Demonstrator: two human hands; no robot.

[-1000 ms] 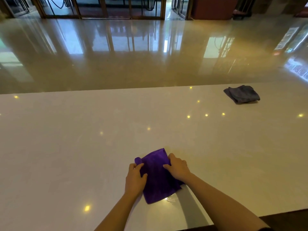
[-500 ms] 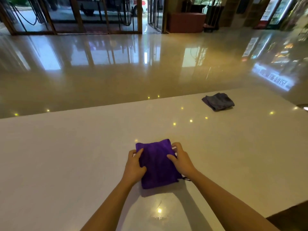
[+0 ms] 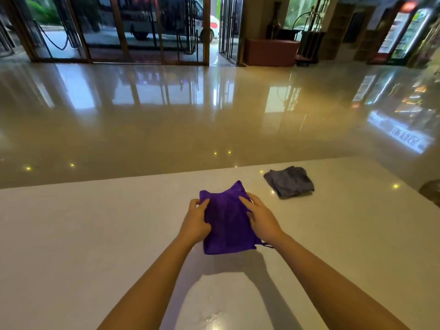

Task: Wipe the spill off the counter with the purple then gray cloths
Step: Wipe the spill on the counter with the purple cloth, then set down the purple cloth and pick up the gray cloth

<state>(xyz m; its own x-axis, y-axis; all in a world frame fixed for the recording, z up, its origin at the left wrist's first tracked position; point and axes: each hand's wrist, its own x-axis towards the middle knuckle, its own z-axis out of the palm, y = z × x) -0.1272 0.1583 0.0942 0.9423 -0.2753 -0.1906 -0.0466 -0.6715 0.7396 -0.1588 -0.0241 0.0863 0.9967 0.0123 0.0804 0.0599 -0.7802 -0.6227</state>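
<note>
A folded purple cloth lies flat on the white counter, well out from me. My left hand presses on its left edge and my right hand on its right edge, fingers spread over the fabric. A crumpled gray cloth rests on the counter just beyond and to the right of the purple one, apart from it. A small wet glint shows on the counter near me, between my forearms.
The counter's far edge runs just behind both cloths, with a glossy tiled floor beyond. The counter narrows to a right edge beside a dark object. Glass doors and lit fridges stand far off.
Both hands have pushed the purple cloth away from me across the counter, toward the far edge and closer to the gray cloth. The view has tilted upward.
</note>
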